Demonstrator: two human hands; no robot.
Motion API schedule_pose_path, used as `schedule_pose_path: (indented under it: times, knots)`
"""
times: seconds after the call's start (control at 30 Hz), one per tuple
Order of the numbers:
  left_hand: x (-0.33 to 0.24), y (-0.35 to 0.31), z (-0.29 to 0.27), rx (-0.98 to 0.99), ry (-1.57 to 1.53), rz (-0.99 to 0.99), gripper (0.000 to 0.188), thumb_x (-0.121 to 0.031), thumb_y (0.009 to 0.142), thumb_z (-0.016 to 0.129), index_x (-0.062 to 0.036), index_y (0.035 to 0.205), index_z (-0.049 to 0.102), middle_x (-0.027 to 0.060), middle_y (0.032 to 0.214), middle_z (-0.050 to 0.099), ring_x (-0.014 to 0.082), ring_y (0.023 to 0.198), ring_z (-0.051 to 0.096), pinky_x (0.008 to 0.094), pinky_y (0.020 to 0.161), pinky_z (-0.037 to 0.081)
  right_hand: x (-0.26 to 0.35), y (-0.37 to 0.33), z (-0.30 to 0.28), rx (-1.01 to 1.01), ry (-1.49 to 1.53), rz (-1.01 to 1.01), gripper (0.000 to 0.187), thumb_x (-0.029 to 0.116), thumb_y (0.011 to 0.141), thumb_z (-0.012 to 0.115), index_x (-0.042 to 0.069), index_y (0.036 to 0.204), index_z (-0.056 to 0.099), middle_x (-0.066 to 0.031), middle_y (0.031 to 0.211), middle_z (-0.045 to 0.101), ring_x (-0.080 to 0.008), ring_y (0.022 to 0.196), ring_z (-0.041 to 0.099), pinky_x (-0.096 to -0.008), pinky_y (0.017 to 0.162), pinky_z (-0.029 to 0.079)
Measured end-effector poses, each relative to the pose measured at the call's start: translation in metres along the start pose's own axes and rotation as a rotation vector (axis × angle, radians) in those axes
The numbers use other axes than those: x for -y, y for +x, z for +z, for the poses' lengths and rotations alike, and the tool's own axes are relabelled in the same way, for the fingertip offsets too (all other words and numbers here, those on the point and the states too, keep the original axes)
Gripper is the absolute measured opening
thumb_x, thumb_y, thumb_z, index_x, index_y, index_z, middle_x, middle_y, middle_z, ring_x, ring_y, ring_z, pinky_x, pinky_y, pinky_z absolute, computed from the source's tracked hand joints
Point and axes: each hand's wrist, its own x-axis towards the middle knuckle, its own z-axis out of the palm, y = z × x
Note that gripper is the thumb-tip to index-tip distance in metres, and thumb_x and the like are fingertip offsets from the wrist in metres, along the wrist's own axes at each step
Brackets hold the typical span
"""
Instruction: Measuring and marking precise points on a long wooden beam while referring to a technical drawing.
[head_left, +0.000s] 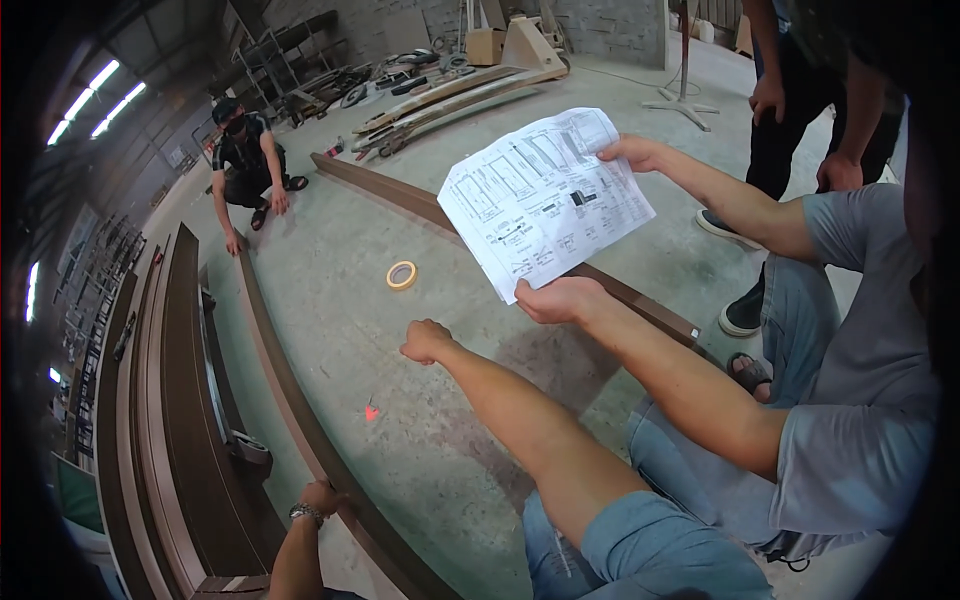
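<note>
My left hand (318, 498), with a watch on its wrist, is closed on the near part of a long brown beam (290, 402) on the floor. My right hand (428, 342) hovers over the concrete as a loose fist, and nothing shows in it. Beyond it lies a roll of yellowish tape (402, 275). To the right, a seated co-worker holds up a drawing sheet (545, 195) in both hands, one at its lower edge and one at its right side. Behind that sheet runs a second brown beam (390, 190), partly hidden.
A crouching co-worker (243, 160) touches the first beam's far end. Brown profiles (185, 400) are stacked at the left. A small red piece (372, 411) lies on the floor. Planks (450, 105) and a metal stand (683, 105) are at the back. Another person stands at the right.
</note>
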Motion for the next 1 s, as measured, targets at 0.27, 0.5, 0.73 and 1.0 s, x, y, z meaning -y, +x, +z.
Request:
schedule_pose_path:
  times: [0.27, 0.5, 0.73, 1.0]
  knots:
    - [0.003, 0.004, 0.001, 0.016, -0.031, 0.037, 0.044, -0.04, 0.08, 0.074, 0.0034, 0.088, 0.072, 0.0154, 0.067, 0.071, 0.0258, 0.062, 0.071, 0.0389, 0.064, 0.058, -0.002, -0.002, 0.001, -0.005, -0.002, 0.034, 0.027, 0.023, 0.08, 0.058, 0.007, 0.061, 0.068, -0.0082, 0.062, 0.069, -0.0225, 0.067, 0.07, -0.0368, 0.073, 0.055]
    - [0.007, 0.011, 0.005, 0.005, 0.021, 0.02, 0.047, -0.045, 0.081, 0.073, 0.0024, 0.084, 0.072, 0.0141, 0.065, 0.07, 0.0263, 0.062, 0.071, 0.0396, 0.065, 0.058, -0.002, 0.001, 0.004, -0.009, 0.003, 0.019, 0.025, 0.021, 0.079, 0.058, 0.007, 0.06, 0.067, -0.0077, 0.062, 0.069, -0.0221, 0.065, 0.07, -0.0367, 0.072, 0.055]
    - [0.009, 0.014, 0.004, 0.028, 0.034, 0.047, 0.047, -0.045, 0.081, 0.073, 0.0019, 0.081, 0.071, 0.0136, 0.064, 0.07, 0.0266, 0.064, 0.072, 0.0398, 0.069, 0.058, -0.003, 0.001, 0.004, -0.009, 0.005, 0.014, 0.026, 0.022, 0.079, 0.058, 0.007, 0.059, 0.067, -0.0075, 0.061, 0.068, -0.0215, 0.063, 0.069, -0.0362, 0.071, 0.055]
    - [0.009, 0.012, 0.006, -0.011, 0.07, 0.021, 0.047, -0.045, 0.08, 0.073, 0.0017, 0.078, 0.071, 0.0141, 0.065, 0.07, 0.0281, 0.069, 0.072, 0.0406, 0.072, 0.058, -0.001, -0.002, 0.0, -0.009, 0.017, 0.018, 0.027, 0.022, 0.079, 0.058, 0.007, 0.058, 0.066, -0.0069, 0.061, 0.068, -0.0213, 0.063, 0.069, -0.0359, 0.071, 0.055]
